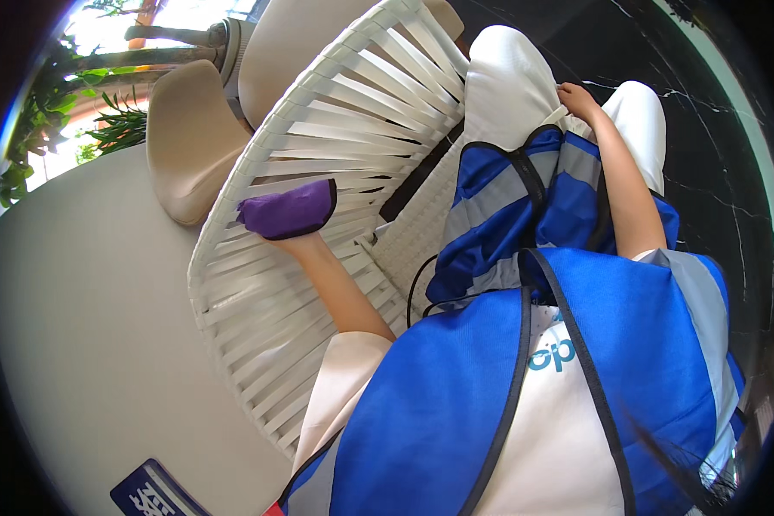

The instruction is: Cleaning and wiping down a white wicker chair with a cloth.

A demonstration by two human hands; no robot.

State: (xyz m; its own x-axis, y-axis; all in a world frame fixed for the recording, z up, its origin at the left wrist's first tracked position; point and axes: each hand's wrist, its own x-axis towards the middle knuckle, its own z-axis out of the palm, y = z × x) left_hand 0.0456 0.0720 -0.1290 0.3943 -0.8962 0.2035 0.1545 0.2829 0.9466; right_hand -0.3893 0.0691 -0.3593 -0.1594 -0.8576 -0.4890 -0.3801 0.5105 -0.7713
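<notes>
A purple cloth mitt or cloth with black edging point(288, 209) covers my left hand, and only the wrist shows below it. It lies against the white slatted back point(355, 122) of a woven chair, on the inner side. The fingers are hidden, so their pose cannot be told. My right hand point(578, 103) rests at the inner side of a white trouser leg point(509, 77), its fingers curled beside a pale strip. Whether it grips the fabric is unclear. Between the arms, a blue vest with grey bands point(490, 200) drapes over the lap.
A pale tabletop point(90, 309) curves past the chair on the left, bearing a navy item with white lettering point(158, 490). Beige chairs point(190, 142) stand at the upper left near green plants point(32, 135). Black veined flooring point(716, 148) lies to the right.
</notes>
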